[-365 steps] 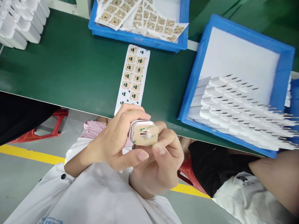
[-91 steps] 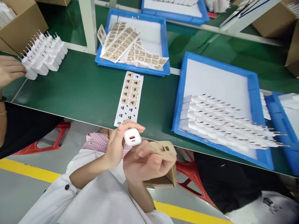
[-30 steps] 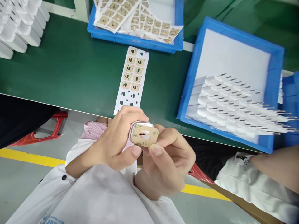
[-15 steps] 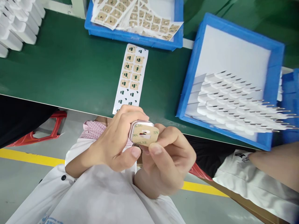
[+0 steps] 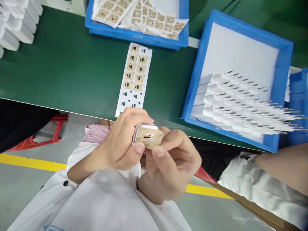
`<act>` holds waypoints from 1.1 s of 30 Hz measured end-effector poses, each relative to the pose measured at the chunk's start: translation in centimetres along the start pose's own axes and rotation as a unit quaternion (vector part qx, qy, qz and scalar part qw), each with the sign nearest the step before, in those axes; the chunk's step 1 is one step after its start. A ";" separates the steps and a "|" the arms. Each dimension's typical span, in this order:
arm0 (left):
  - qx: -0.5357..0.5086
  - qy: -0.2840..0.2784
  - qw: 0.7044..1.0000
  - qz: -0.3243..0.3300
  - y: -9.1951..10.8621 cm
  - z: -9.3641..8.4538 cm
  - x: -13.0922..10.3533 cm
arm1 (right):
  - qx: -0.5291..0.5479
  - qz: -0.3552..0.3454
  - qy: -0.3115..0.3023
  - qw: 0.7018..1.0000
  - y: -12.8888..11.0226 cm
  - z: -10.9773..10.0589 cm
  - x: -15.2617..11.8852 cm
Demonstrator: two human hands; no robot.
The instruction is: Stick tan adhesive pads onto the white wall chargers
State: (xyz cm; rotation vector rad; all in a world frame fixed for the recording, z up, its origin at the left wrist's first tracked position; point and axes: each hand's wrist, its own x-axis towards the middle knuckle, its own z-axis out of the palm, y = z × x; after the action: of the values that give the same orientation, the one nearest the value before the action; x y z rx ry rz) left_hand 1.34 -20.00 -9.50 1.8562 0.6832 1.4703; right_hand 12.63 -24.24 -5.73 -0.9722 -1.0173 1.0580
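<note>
My left hand (image 5: 120, 141) is closed around a white plastic housing (image 5: 135, 131), its end facing up toward me; most of it is hidden by the fingers. Over that end lies a tan adhesive sticker (image 5: 146, 141) with green lettering and a cut-out in the middle. Thumb and index finger of my right hand (image 5: 173, 160) pinch the sticker's right corner, which juts past the housing's edge. Just beyond my left hand, a white sheet of stickers (image 5: 134, 77) lies on the green table, with bare spots at its near end.
A blue tray (image 5: 137, 38) with sticker sheets stands at the back. To the right, another blue tray (image 5: 192, 86) holds rows of white parts (image 5: 231, 102) with metal pins. More white housings (image 5: 19, 25) stand far left. People sit on both sides, a red stool (image 5: 57, 128) at left.
My left thumb has moved up onto the sticker's lower left edge. The sticker sits slightly flatter against the housing, its right corner still pinched by my right hand. The view has shifted slightly.
</note>
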 end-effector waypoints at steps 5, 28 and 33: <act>0.014 0.000 1.000 -0.004 -0.2 0.0 0.0 | -0.016 -0.006 0.010 1.000 0.2 0.1 0.0; 0.031 0.029 0.999 -0.020 -1.8 -0.2 -0.2 | -0.411 -0.083 0.057 0.906 -0.4 0.0 0.6; -0.054 0.053 0.996 -0.055 -2.5 0.4 -0.6 | -0.362 0.005 0.018 0.932 0.0 -0.4 1.0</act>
State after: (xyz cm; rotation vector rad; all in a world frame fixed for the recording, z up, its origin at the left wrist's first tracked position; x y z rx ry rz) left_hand 1.56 -18.89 -11.87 1.6421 0.7314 1.5120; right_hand 13.17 -23.34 -5.63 -1.5815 -1.4117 0.6597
